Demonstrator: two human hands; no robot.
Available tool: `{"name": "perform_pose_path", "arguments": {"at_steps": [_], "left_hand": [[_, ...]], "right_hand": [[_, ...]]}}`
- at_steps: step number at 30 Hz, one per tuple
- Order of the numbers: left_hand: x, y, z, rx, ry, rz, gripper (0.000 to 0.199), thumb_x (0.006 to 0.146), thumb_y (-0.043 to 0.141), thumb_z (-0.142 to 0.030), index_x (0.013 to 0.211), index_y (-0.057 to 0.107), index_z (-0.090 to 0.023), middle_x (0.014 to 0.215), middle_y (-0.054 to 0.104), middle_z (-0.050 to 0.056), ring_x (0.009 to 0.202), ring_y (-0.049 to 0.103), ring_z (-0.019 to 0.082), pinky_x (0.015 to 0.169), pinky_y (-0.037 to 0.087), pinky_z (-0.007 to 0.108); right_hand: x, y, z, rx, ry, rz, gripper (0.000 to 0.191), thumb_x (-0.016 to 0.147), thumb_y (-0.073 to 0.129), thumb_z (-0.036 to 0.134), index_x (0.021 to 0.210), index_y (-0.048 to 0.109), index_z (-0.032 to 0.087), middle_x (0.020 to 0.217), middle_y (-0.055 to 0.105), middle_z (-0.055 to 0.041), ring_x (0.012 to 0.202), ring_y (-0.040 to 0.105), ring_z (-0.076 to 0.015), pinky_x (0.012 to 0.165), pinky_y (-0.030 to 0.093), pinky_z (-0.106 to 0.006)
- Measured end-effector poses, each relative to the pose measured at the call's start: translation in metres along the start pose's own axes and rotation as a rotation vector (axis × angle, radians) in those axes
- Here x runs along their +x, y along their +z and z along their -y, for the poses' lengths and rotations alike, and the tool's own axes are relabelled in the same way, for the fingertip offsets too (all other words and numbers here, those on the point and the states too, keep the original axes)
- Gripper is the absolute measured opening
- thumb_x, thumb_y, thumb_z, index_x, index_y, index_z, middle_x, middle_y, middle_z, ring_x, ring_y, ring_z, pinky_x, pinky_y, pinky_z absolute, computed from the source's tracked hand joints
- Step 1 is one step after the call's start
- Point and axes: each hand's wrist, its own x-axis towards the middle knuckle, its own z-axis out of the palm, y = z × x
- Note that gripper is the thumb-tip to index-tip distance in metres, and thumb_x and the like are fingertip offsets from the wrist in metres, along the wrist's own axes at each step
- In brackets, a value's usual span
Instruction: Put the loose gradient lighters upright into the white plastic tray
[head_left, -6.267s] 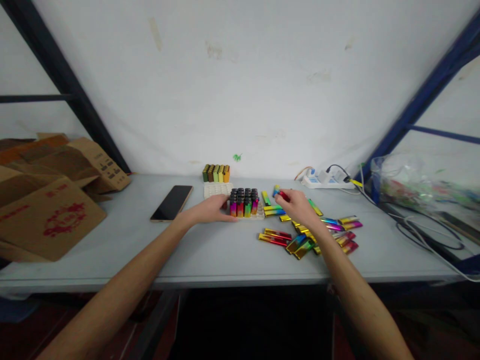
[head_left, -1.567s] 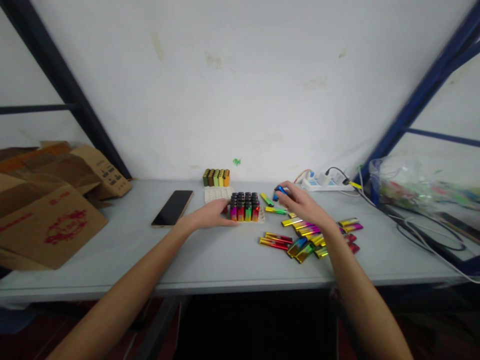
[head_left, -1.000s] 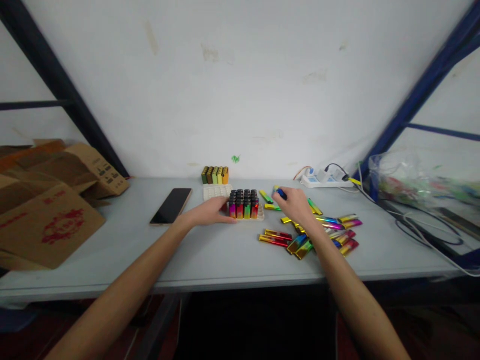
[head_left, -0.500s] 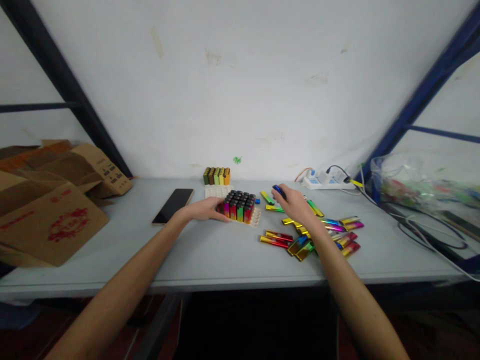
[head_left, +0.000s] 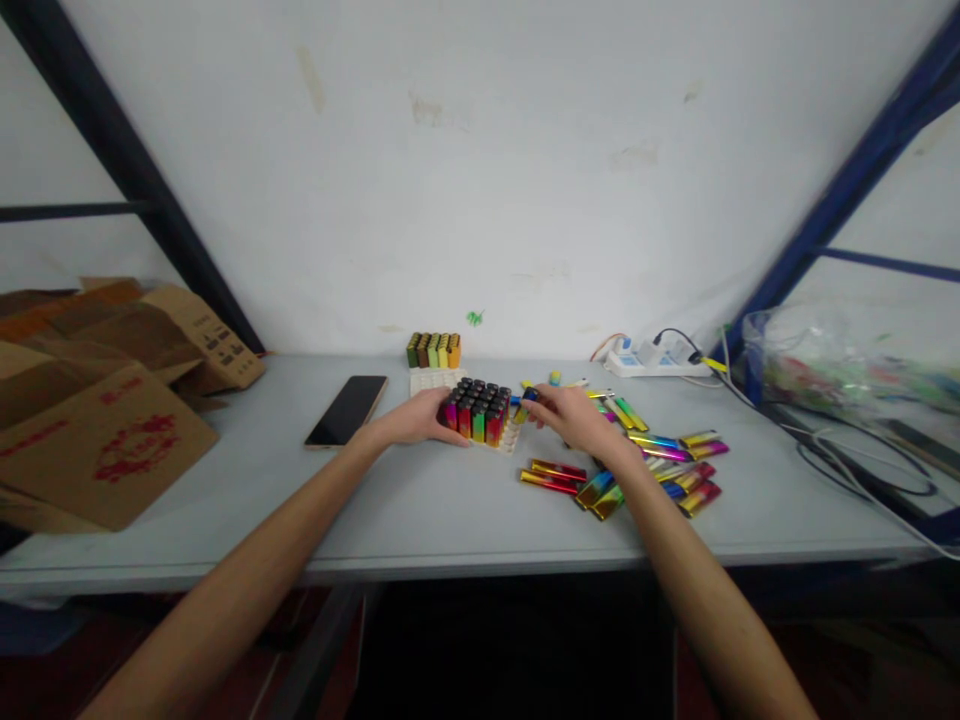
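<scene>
Since the preceding frame, the right hand (head_left: 574, 415) has moved leftward from above the loose lighters, bringing the held lighter (head_left: 524, 402) to the right side of the block of upright lighters (head_left: 478, 412).

The grey table (head_left: 420, 520) spans the view, with crumpled cardboard boxes (head_left: 112, 430) at its left end. A clear plastic bag (head_left: 832, 360) with multicoloured contents lies at the right, near a white power strip (head_left: 652, 367) by the wall. The left hand is spread wide around the left side of the block, thumb at the front and fingers partly hidden behind it, gripping that side. The right hand is nearly closed, the held lighter pinched between thumb and fingertips; its dark top and yellow body are visible.

The loose lighters (head_left: 660, 453), metallic and multicoloured, lie flat in an overlapping spread around and beyond the right forearm. A dark-screened smartphone (head_left: 347, 410) lies left of the left hand. The block stands in a pale perforated tray (head_left: 512, 436), set at an angle, with open cells at its right edge; whether the held lighter touches the tray cannot be told. Behind are a second pale tray (head_left: 435, 378) and a green-to-orange group of lighters (head_left: 433, 350), standing upright
</scene>
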Motion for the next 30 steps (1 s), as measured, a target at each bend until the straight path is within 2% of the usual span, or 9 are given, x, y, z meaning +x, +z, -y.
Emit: {"name": "perform_pose_path", "arguments": {"at_steps": [4, 10, 18, 25, 30], "left_hand": [[0.002, 0.000, 0.004, -0.010, 0.014, 0.004, 0.075, 0.059, 0.086, -0.062, 0.115, 0.068, -0.014, 0.118, 0.073, 0.013, 0.116, 0.063, 0.035, 0.101, 0.049, 0.042], [0.002, 0.000, 0.002, -0.069, 0.038, 0.026, 0.079, 0.060, 0.087, -0.058, 0.123, 0.066, -0.016, 0.125, 0.071, 0.012, 0.118, 0.062, 0.034, 0.104, 0.048, 0.042], [0.004, 0.001, 0.010, -0.036, 0.023, 0.030, 0.073, 0.062, 0.085, -0.063, 0.114, 0.067, -0.014, 0.117, 0.072, 0.013, 0.118, 0.061, 0.035, 0.102, 0.048, 0.042], [0.004, 0.000, 0.006, -0.059, -0.009, 0.031, 0.075, 0.058, 0.087, -0.061, 0.113, 0.069, -0.014, 0.112, 0.075, 0.011, 0.111, 0.064, 0.035, 0.096, 0.050, 0.039], [0.004, 0.000, 0.006, -0.045, -0.008, 0.026, 0.074, 0.057, 0.088, -0.061, 0.112, 0.070, -0.015, 0.110, 0.076, 0.010, 0.109, 0.065, 0.035, 0.095, 0.051, 0.039]], "right_hand": [[0.000, 0.004, 0.001, -0.047, 0.003, 0.031, 0.025, 0.106, 0.051, 0.035, 0.090, 0.062, 0.019, 0.079, 0.075, -0.0048, 0.075, 0.069, -0.0202, 0.068, 0.040, -0.027], [0.001, 0.007, 0.006, -0.098, 0.018, 0.034, 0.026, 0.107, 0.051, 0.037, 0.093, 0.063, 0.019, 0.080, 0.074, -0.0068, 0.077, 0.070, -0.0213, 0.069, 0.040, -0.027], [0.003, 0.008, 0.004, -0.102, 0.080, 0.070, 0.026, 0.107, 0.049, 0.036, 0.094, 0.063, 0.018, 0.085, 0.075, -0.0106, 0.073, 0.070, -0.0206, 0.067, 0.043, -0.027], [0.002, 0.014, 0.010, -0.269, 0.092, 0.096, 0.028, 0.107, 0.048, 0.039, 0.104, 0.064, 0.016, 0.097, 0.074, -0.0150, 0.089, 0.071, -0.0259, 0.074, 0.044, -0.030], [0.001, 0.016, 0.012, -0.228, 0.081, 0.092, 0.031, 0.106, 0.050, 0.040, 0.104, 0.068, 0.015, 0.096, 0.074, -0.0136, 0.090, 0.070, -0.0253, 0.076, 0.046, -0.031]]}}
